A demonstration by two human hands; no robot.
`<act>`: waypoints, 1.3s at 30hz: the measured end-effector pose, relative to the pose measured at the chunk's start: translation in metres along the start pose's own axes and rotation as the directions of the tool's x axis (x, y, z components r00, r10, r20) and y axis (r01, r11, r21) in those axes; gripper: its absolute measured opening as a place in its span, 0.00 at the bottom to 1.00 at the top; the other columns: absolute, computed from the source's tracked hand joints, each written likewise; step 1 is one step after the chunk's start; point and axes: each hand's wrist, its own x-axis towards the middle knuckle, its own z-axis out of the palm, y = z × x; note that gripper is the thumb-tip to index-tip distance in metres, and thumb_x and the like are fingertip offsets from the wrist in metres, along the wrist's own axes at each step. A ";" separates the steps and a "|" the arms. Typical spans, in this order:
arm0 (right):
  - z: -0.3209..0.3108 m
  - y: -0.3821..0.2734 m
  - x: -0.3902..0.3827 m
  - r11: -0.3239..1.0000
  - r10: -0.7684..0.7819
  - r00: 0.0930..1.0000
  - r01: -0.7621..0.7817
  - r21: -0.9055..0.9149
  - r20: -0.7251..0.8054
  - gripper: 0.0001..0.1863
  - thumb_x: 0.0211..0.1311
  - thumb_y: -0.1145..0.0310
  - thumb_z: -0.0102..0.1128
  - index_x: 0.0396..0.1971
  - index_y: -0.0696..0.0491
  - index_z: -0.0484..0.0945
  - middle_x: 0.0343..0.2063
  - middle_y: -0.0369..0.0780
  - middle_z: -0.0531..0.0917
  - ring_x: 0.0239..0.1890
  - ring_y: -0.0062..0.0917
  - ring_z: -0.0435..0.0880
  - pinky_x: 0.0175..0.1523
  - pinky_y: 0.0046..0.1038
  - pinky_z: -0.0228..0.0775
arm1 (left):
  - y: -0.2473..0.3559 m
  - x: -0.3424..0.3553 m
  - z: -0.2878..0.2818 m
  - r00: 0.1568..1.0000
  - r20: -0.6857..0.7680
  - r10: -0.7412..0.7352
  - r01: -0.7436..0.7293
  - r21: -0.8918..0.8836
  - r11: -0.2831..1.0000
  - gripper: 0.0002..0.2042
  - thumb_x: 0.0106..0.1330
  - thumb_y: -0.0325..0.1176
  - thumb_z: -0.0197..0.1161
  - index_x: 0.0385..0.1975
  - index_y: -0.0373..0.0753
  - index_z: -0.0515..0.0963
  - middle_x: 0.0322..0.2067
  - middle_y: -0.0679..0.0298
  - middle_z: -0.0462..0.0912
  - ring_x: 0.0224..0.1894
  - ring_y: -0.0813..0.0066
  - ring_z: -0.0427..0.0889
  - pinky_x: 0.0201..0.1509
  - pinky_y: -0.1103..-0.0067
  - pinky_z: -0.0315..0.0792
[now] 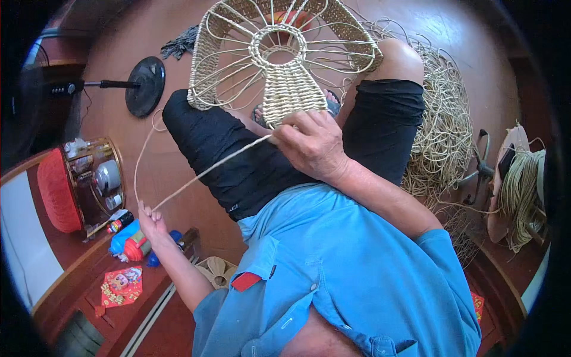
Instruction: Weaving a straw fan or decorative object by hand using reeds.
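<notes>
A half-woven basket frame (pixel 282 89) with a ring, radiating spokes and a woven central strip rests over my knees. My right hand (pixel 309 143) is closed at the lower end of that strip, where the pale cord (pixel 220 165) leaves it. The cord stretches taut down-left to my left hand (pixel 152 221), whose fingers pinch it out beside my left thigh, well away from the basket. A slack length of the same cord rises from that hand and loops near my left knee.
A big tangle of cord (pixel 440 125) lies right of my legs, beside a spool (pixel 520 196) of cord. A black round stand (pixel 146 86) is at the upper left. A red-sided rack of containers (pixel 56 190) and bottles (pixel 137 245) sit at the left.
</notes>
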 end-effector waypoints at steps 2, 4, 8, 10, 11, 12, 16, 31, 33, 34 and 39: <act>-0.001 -0.001 0.002 0.999 0.047 0.998 -0.046 0.027 -0.039 0.09 0.60 0.64 0.75 0.34 0.48 0.81 0.37 0.35 0.80 0.38 0.31 0.82 0.43 0.37 0.71 | -0.001 -0.023 0.040 0.995 0.058 0.082 -0.091 0.189 0.978 0.12 0.79 0.34 0.65 0.56 0.38 0.77 0.27 0.70 0.75 0.22 0.85 0.70 0.25 0.83 0.66; 0.000 -0.002 0.004 0.997 0.066 0.997 -0.064 0.030 -0.042 0.09 0.61 0.65 0.75 0.34 0.48 0.81 0.36 0.36 0.79 0.38 0.32 0.82 0.43 0.37 0.71 | -0.008 -0.047 0.081 0.981 0.064 0.185 -0.195 0.289 0.937 0.12 0.79 0.33 0.65 0.55 0.37 0.77 0.28 0.69 0.76 0.23 0.85 0.70 0.25 0.83 0.66; 0.004 -0.009 0.007 0.982 0.169 0.982 -0.160 0.098 -0.086 0.09 0.61 0.66 0.75 0.34 0.49 0.81 0.36 0.37 0.79 0.38 0.33 0.82 0.43 0.38 0.70 | -0.015 -0.098 0.158 0.816 0.126 0.564 -0.523 0.576 0.629 0.13 0.78 0.32 0.66 0.57 0.36 0.78 0.35 0.68 0.79 0.27 0.86 0.72 0.27 0.84 0.68; 0.003 -0.009 0.006 0.981 0.172 0.982 -0.164 0.103 -0.074 0.09 0.61 0.67 0.75 0.34 0.49 0.81 0.36 0.37 0.79 0.37 0.34 0.82 0.43 0.38 0.71 | -0.021 -0.130 0.190 0.674 0.186 0.715 -0.625 0.659 0.418 0.13 0.78 0.33 0.67 0.57 0.36 0.78 0.38 0.67 0.80 0.28 0.87 0.74 0.28 0.85 0.69; 0.003 -0.009 0.006 0.980 0.179 0.982 -0.171 0.105 -0.068 0.08 0.61 0.68 0.75 0.35 0.50 0.82 0.36 0.37 0.79 0.37 0.34 0.81 0.42 0.38 0.71 | -0.026 -0.147 0.204 0.744 0.254 0.618 -0.621 0.602 0.501 0.11 0.78 0.33 0.66 0.55 0.38 0.80 0.38 0.68 0.81 0.30 0.88 0.74 0.30 0.86 0.69; 0.002 -0.008 0.005 0.981 0.172 0.983 -0.165 0.104 -0.063 0.08 0.61 0.68 0.75 0.35 0.50 0.82 0.36 0.37 0.79 0.37 0.34 0.81 0.42 0.38 0.71 | -0.033 -0.163 0.217 0.781 0.342 0.522 -0.618 0.536 0.575 0.09 0.79 0.32 0.64 0.53 0.39 0.81 0.38 0.69 0.82 0.31 0.88 0.74 0.32 0.86 0.70; 0.001 -0.003 0.004 0.986 0.137 0.989 -0.131 0.108 -0.050 0.08 0.61 0.69 0.75 0.34 0.50 0.83 0.36 0.38 0.78 0.35 0.34 0.81 0.41 0.38 0.71 | -0.071 -0.209 0.264 0.765 0.642 -0.038 -0.297 0.405 0.865 0.09 0.78 0.30 0.64 0.52 0.35 0.81 0.40 0.63 0.87 0.33 0.85 0.79 0.38 0.83 0.78; -0.006 -0.006 0.005 0.974 0.171 0.982 -0.181 0.136 0.085 0.04 0.60 0.71 0.72 0.32 0.51 0.84 0.34 0.40 0.78 0.37 0.37 0.81 0.44 0.40 0.71 | -0.132 -0.183 0.332 0.556 0.773 -0.305 0.266 0.181 0.947 0.28 0.78 0.27 0.62 0.75 0.35 0.62 0.47 0.67 0.85 0.39 0.84 0.81 0.40 0.83 0.76; -0.005 -0.006 0.004 0.972 0.175 0.981 -0.186 0.147 0.081 0.04 0.60 0.71 0.72 0.33 0.51 0.84 0.34 0.40 0.78 0.37 0.37 0.81 0.44 0.40 0.71 | -0.134 -0.183 0.331 0.550 0.773 -0.317 0.346 0.134 0.929 0.28 0.78 0.25 0.62 0.75 0.37 0.62 0.44 0.70 0.83 0.34 0.87 0.76 0.37 0.85 0.71; -0.005 -0.006 0.004 0.972 0.172 0.982 -0.182 0.149 0.076 0.05 0.60 0.71 0.72 0.33 0.51 0.83 0.34 0.40 0.78 0.37 0.38 0.81 0.44 0.40 0.71 | -0.135 -0.184 0.331 0.543 0.783 -0.303 0.338 0.127 0.933 0.28 0.78 0.25 0.62 0.75 0.37 0.62 0.44 0.70 0.83 0.34 0.87 0.76 0.37 0.85 0.71; -0.002 -0.006 0.003 0.973 0.177 0.981 -0.187 0.138 0.080 0.06 0.59 0.71 0.72 0.34 0.51 0.83 0.34 0.40 0.78 0.37 0.38 0.80 0.44 0.40 0.71 | -0.135 -0.189 0.324 0.527 0.781 -0.335 0.494 0.039 0.869 0.23 0.78 0.27 0.60 0.71 0.39 0.68 0.40 0.70 0.79 0.28 0.88 0.68 0.33 0.84 0.65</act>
